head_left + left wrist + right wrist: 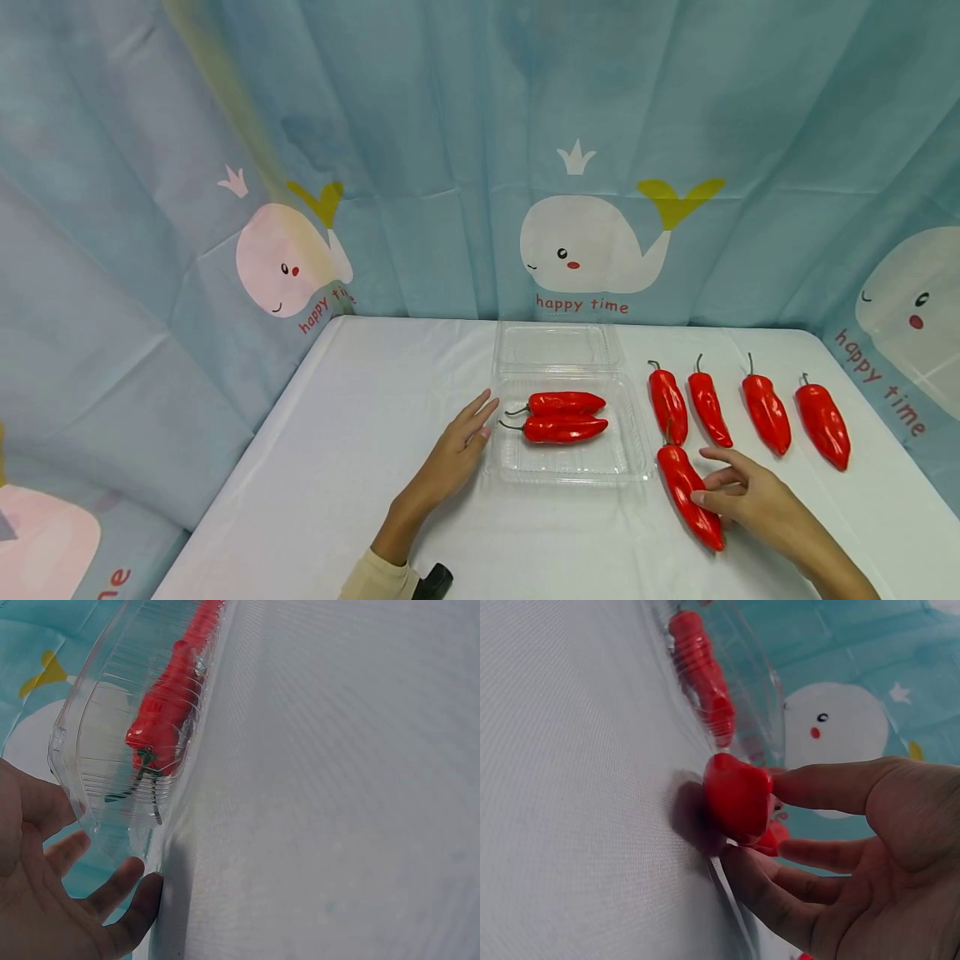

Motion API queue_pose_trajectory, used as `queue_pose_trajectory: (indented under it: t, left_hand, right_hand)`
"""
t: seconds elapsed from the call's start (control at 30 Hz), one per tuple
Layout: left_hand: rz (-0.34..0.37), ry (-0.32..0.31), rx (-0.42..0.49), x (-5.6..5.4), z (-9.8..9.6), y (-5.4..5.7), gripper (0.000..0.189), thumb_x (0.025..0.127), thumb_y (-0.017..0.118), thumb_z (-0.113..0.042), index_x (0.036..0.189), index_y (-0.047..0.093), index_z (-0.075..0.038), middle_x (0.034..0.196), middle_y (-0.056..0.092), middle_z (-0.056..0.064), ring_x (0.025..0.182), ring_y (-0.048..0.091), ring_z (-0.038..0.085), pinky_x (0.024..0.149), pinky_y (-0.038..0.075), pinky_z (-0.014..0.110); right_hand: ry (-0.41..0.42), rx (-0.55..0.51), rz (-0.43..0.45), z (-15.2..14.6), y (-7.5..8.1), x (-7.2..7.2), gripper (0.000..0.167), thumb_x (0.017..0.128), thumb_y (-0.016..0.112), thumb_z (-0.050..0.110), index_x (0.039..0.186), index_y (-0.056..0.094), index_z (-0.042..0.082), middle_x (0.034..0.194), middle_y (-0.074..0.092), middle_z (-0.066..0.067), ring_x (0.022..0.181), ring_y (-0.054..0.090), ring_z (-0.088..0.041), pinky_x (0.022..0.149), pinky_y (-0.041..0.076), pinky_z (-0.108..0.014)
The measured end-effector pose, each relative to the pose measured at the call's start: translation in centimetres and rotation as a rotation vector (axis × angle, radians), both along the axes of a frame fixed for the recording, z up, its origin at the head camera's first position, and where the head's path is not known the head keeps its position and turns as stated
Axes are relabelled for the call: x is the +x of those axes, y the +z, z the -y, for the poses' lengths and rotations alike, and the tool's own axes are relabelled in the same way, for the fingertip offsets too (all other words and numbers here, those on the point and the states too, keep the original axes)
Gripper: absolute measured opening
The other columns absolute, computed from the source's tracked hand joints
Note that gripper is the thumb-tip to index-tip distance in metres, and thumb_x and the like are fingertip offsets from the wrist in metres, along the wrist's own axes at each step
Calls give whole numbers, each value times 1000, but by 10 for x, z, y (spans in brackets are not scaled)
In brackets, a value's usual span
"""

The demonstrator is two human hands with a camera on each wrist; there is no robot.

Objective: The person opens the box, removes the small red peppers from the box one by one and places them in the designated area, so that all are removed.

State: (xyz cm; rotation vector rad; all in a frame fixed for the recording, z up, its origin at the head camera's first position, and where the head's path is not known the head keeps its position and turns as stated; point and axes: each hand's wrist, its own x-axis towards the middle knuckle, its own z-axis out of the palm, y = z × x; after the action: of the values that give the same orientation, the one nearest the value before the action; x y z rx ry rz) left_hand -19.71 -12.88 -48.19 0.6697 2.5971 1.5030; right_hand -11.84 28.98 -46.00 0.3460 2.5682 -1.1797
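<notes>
My right hand (750, 496) pinches a red chili pepper (686, 492) by its lower half, just right of the clear plastic box. In the right wrist view the thumb lies on one side of this pepper (739, 799) and fingers on the other, its shadow on the cloth beside it. My left hand (453, 454) rests at the left side of the clear plastic box (570, 467), fingers spread and fairly straight. Two red peppers lie side by side in the box, the upper one (566, 403) and the lower one (566, 430), stems pointing left.
The box's lid (555, 346) lies folded back toward the curtain (435, 167). Several more peppers, one of them a pepper (767, 414) with its stem up, stand in a row at the right on the white tablecloth (337, 467).
</notes>
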Motion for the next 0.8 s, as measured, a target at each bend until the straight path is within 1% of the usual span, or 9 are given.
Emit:
queue_pose_trajectory:
  t: [0.1, 0.23, 0.4, 0.53, 0.67, 0.8]
  left_hand:
    - [7, 4, 5, 0, 0, -1, 50, 112, 46, -7, 161, 43, -3, 175, 27, 13, 162, 22, 36, 128, 21, 63]
    - [9, 12, 9, 0, 0, -2, 50, 112, 46, -9, 161, 43, -4, 175, 27, 12, 162, 22, 35, 128, 20, 64]
    - [6, 14, 5, 1, 0, -1, 50, 112, 46, -10, 162, 43, -5, 175, 27, 11, 162, 22, 35, 128, 20, 64]
    - [3, 14, -1, 2, 0, 0, 50, 112, 46, -10, 162, 43, -5, 175, 27, 10, 162, 22, 34, 128, 20, 64]
    - [-3, 14, -1, 1, 0, 1, 50, 112, 46, -10, 162, 43, -5, 175, 28, 10, 162, 22, 35, 128, 21, 64]
    - [-2, 15, 4, 2, 0, 0, 50, 112, 46, -9, 161, 43, -5, 175, 28, 11, 162, 22, 37, 128, 21, 64]
  right_hand:
    - [2, 11, 5, 0, 1, -1, 92, 89, 86, 37, 156, 40, -6, 113, 70, -13, 91, 70, -18, 82, 65, -44]
    - [11, 12, 3, -1, 2, -1, 90, 91, 84, 38, 157, 40, -4, 117, 70, -14, 98, 71, -22, 84, 65, -45]
    - [3, 13, -13, -2, 3, -1, 88, 91, 83, 36, 157, 41, -3, 123, 69, -21, 105, 71, -29, 85, 65, -46]
    - [-3, 21, -22, -2, 5, -1, 86, 91, 84, 35, 156, 42, -3, 125, 68, -24, 105, 71, -30, 83, 65, -46]
    - [-3, 20, -14, -1, 6, -1, 87, 91, 84, 35, 156, 41, -4, 125, 67, -26, 104, 70, -30, 83, 65, -46]
    - [0, 23, -5, -1, 7, 0, 89, 90, 84, 37, 156, 41, -4, 124, 68, -25, 103, 71, -29, 82, 65, -46]
